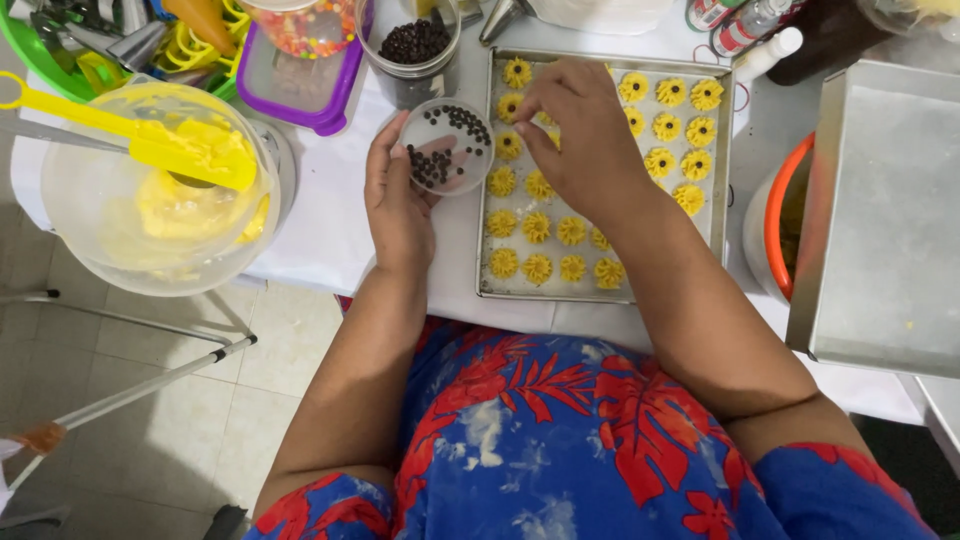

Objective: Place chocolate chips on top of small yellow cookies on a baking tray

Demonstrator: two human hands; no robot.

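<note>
My left hand (397,200) holds a small clear round lid (446,146) scattered with dark chocolate chips, just left of a metal baking tray (607,59). The tray carries rows of piped yellow flower-shaped cookies (536,227), some with a dark chip in the centre. My right hand (578,135) hovers over the tray's upper left part, fingertips pinched together near a cookie (518,73); whether a chip is between them is hidden.
A clear tub of chocolate chips (413,52) stands behind the lid. At left are a clear bowl of yellow dough (160,200) with a yellow spatula (150,140), a purple-rimmed box (298,82) and a sprinkles container (300,25). An empty metal tray (885,220) and an orange-rimmed bucket (780,215) sit at right.
</note>
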